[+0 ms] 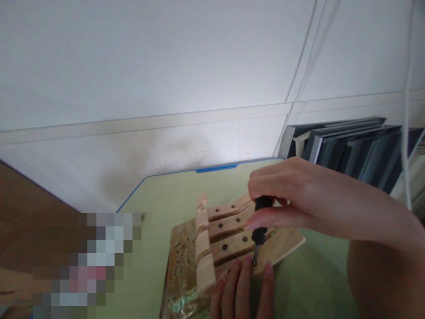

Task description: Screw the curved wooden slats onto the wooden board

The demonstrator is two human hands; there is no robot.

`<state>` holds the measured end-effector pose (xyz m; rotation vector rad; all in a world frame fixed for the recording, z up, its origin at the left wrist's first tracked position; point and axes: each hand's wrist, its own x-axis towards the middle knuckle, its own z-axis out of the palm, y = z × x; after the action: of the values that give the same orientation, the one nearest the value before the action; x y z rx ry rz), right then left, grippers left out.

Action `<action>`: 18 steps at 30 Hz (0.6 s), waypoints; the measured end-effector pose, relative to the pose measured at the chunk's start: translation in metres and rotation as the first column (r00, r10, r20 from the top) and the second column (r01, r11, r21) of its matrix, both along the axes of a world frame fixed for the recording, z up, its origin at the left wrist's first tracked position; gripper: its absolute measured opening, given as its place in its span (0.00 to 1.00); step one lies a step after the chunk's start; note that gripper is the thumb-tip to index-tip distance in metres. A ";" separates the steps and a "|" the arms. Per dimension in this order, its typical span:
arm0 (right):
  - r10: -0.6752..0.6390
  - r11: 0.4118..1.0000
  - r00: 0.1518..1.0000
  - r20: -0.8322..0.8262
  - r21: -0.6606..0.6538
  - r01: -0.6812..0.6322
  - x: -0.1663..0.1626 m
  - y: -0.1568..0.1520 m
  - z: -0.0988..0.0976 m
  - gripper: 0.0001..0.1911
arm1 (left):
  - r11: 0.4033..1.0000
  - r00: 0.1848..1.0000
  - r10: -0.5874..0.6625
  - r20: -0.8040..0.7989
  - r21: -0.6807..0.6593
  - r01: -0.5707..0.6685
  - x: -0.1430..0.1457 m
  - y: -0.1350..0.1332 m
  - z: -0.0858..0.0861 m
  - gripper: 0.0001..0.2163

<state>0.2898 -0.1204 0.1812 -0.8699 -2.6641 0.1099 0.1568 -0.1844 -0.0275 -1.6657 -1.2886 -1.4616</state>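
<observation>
A small wooden rack (229,235) of several slats screwed to a base lies on a green table (166,199). My right hand (292,195) is closed round the black handle of a screwdriver (260,221), whose tip points down at the rack's near edge. My left hand (244,290) lies at the bottom of the view with its fingers stretched flat on the rack's near side, holding it down. Under the rack is a clear plastic bag (181,266).
The table has a blue edge (215,168) and stands against a white wall. Dark grey folders or books (352,146) lean at the right, with white cables (407,110) hanging near them. A blurred patch covers the lower left.
</observation>
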 end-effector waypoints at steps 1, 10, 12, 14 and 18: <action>0.008 1.000 1.000 -0.010 -0.009 -0.009 -0.001 0.001 0.000 0.20 | 1.000 1.000 -0.001 -0.027 -0.015 0.000 -0.001 -0.001 0.001 0.15; 0.155 0.984 0.985 -0.082 -0.075 -0.161 0.005 -0.001 0.002 0.07 | 0.999 1.000 -0.007 0.006 -0.033 0.008 0.001 -0.004 -0.002 0.15; 0.179 0.979 0.979 -0.098 -0.078 -0.187 0.008 -0.003 0.003 0.09 | 1.000 1.000 -0.008 0.010 -0.024 0.008 0.001 -0.003 -0.002 0.15; 0.200 0.972 0.974 -0.106 -0.103 -0.210 0.011 -0.004 0.005 0.11 | 1.000 1.000 -0.008 0.002 -0.011 0.008 0.000 -0.002 -0.002 0.15; 0.229 0.957 0.964 -0.133 -0.150 -0.248 0.014 -0.003 0.008 0.13 | 1.000 1.000 -0.005 0.003 0.014 0.005 0.001 0.000 -0.002 0.14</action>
<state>0.3041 -0.1234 0.1892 -0.5633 -2.6682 0.4316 0.1576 -0.1843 -0.0297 -1.6594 -1.2740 -1.4734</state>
